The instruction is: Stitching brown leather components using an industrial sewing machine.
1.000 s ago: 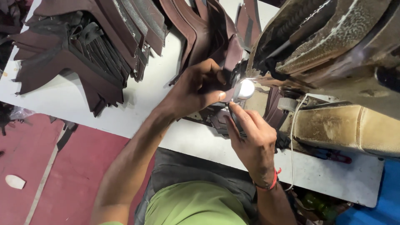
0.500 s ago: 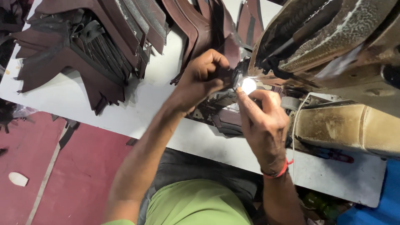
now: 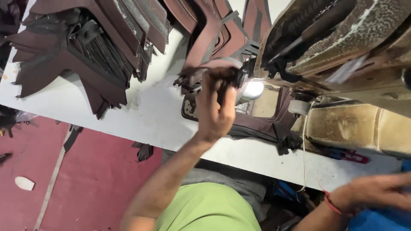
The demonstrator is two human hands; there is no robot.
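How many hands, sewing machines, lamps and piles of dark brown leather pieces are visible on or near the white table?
Hands: 2, left hand, right hand
Sewing machine: 1
Lamp: 1
Leather piles: 2, large pile, second pile
Total: 6

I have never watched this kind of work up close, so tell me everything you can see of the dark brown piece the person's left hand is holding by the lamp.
The dark brown piece looks like cut leather or a leather-like sheet, flat and thin, with a long arm running up and away over the white table. Its near end is pinched in the left hand, whose fingers curl around it, next to the sewing machine and its small bright lamp. Its edges look dark and slightly frayed. Motion blur hides finer detail.
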